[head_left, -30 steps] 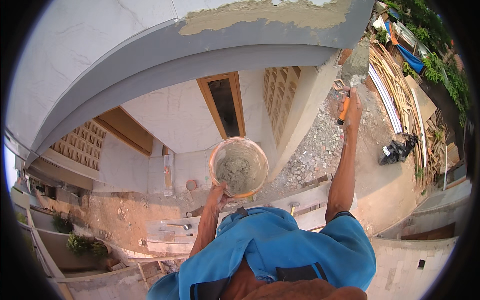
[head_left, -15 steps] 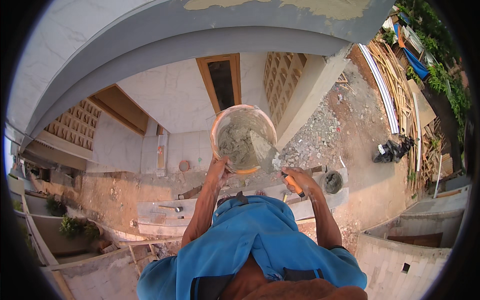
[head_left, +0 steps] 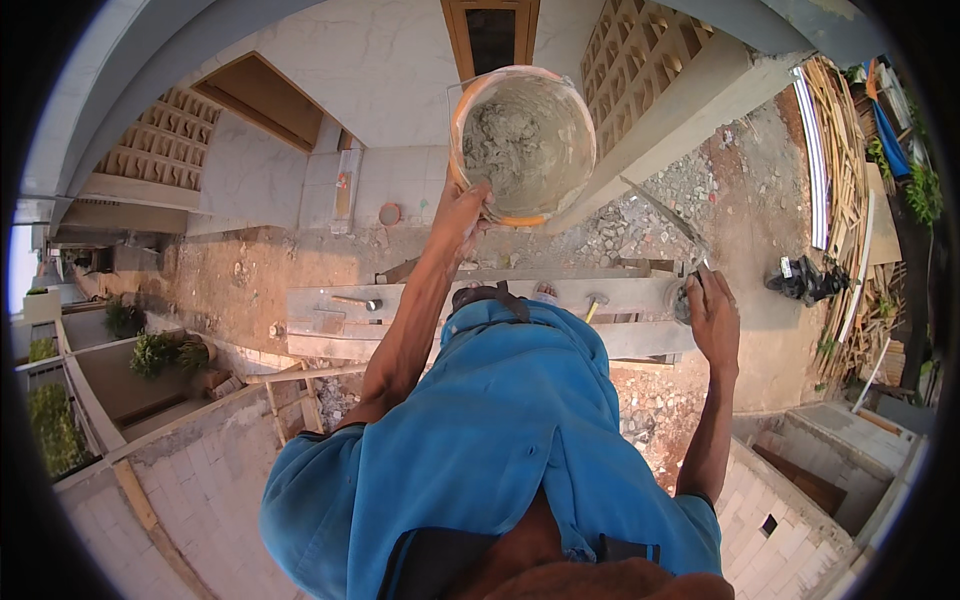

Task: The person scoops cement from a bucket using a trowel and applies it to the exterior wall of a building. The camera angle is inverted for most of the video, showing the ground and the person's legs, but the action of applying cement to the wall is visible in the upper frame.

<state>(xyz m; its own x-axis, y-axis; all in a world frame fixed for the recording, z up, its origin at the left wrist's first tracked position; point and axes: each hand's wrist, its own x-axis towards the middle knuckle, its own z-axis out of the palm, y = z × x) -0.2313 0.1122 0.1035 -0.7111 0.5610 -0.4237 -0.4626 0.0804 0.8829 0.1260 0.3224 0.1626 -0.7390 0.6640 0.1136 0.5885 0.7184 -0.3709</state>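
Note:
My left hand (head_left: 465,210) grips the near rim of a round orange-edged bucket (head_left: 574,150), holding it up in front of me. Grey wet mortar (head_left: 503,138) lies in it, mostly toward the left wall, and smears coat the inside. Off to the right, my right hand (head_left: 712,312) is closed on a trowel (head_left: 662,208). Its blade is turned nearly edge-on and points up and left, apart from the bucket; the handle is hidden in my fingers. Partly behind that hand, on the boards, is a small dark container (head_left: 680,298).
I stand above wooden planks (head_left: 430,340) bearing a hammer (head_left: 356,302) and a yellow-handled tool (head_left: 593,308). Below lie dirt and rubble (head_left: 640,235). A pillar (head_left: 690,110) rises beyond the bucket, and stacked bamboo and timber (head_left: 848,170) lie at far right.
The trowel has come out of the bucket and swung right with my right hand. My left hand has carried the bucket farther away and slightly right. The view has shifted too.

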